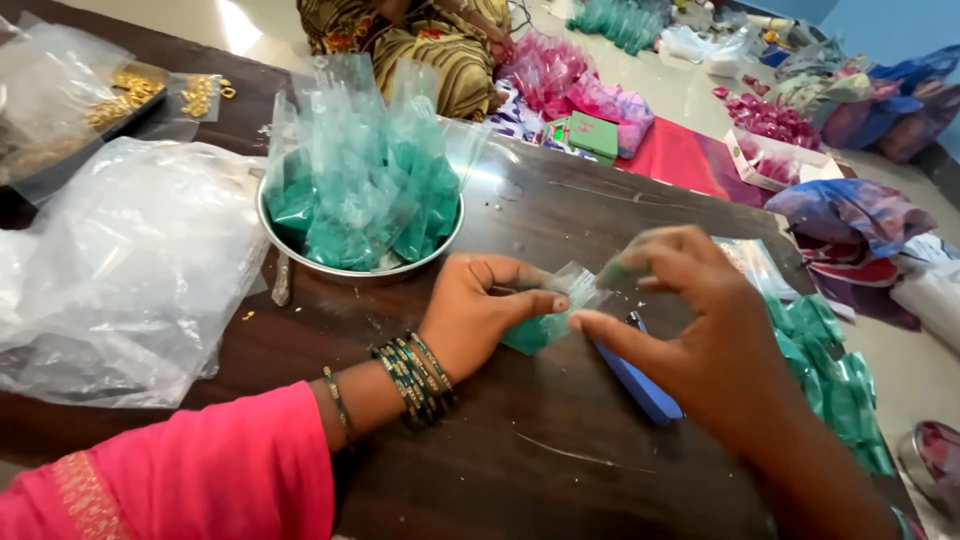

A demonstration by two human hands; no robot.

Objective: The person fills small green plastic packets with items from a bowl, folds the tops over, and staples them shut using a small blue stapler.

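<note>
On the dark wooden counter (560,230), scratched and catching a glare near its far edge, a person in a pink sleeve works a small clear plastic packet (552,310) with green filling. Beyond the counter lies a pale floor strewn with pink packets (570,85), green packets (620,20) and bundled cloth, where another person in a yellow-striped garment (430,45) sits.

The packet is held just above the counter between both hands, near its middle. Its long axis runs on a slant, from the green-filled end at lower left toward the clear open end at upper right, pointing away from the wearer.

The left hand (480,310), bangles at its wrist, pinches the packet's lower part between thumb and curled fingers. The right hand (700,330) grips the upper end between thumb and forefinger, its other fingers bent.

A blue flat tool (640,385) lies on the counter just under the right hand. A steel bowl (350,268) piled with upright green-filled packets stands behind the left hand. Crumpled clear bags (130,260) lie at the left, a tray of gold-coloured pieces (125,95) beyond them, and more green packets (835,375) rest at the right edge.
</note>
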